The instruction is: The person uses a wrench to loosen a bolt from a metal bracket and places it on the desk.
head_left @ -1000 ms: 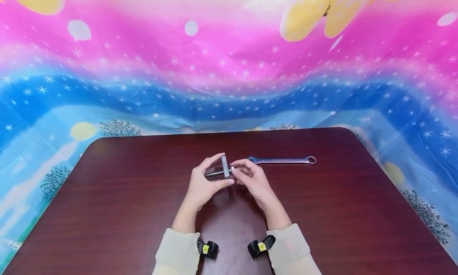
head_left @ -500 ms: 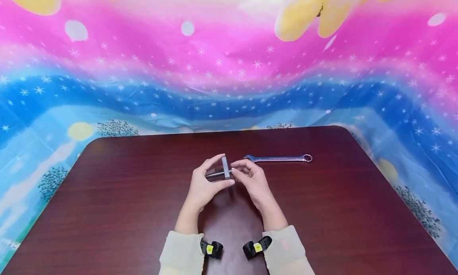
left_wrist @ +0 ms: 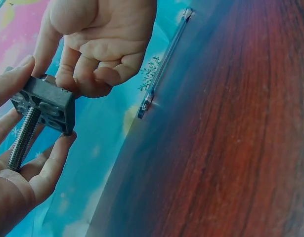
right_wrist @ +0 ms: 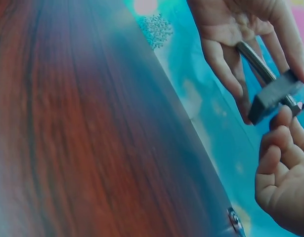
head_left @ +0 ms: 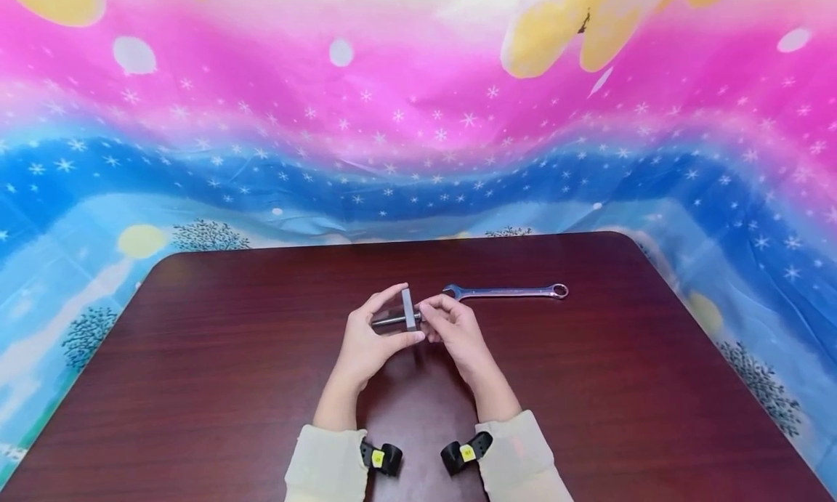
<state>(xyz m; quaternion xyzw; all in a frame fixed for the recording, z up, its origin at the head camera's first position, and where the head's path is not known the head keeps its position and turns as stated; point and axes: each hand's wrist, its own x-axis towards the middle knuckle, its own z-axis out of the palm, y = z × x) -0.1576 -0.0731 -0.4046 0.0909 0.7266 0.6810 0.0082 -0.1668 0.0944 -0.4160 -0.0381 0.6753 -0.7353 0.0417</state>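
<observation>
My left hand (head_left: 363,342) holds a thick grey rectangular block (head_left: 408,309) by its edges, thumb on one side and fingers on the other. A threaded bolt (left_wrist: 24,138) runs through the block, its shank reaching back towards the left palm. In the left wrist view, the block's face shows a recessed pattern around the shank. The bolt's hex head (right_wrist: 294,107) sticks out on the far side of the block, where my right hand (head_left: 463,338) pinches it with thumb and fingertips. Fingers partly hide the head. Both hands are above the table.
A chrome combination wrench (head_left: 506,293) lies on the dark red-brown wooden table (head_left: 248,371), behind and to the right of the hands. A colourful printed cloth (head_left: 405,160) hangs around the table's far and side edges. Each wrist carries a black strap-on camera.
The head view has shifted slightly. The right fingertips have moved a little around the bolt head, and more of the head now shows beside the block. The left hand keeps its hold.
</observation>
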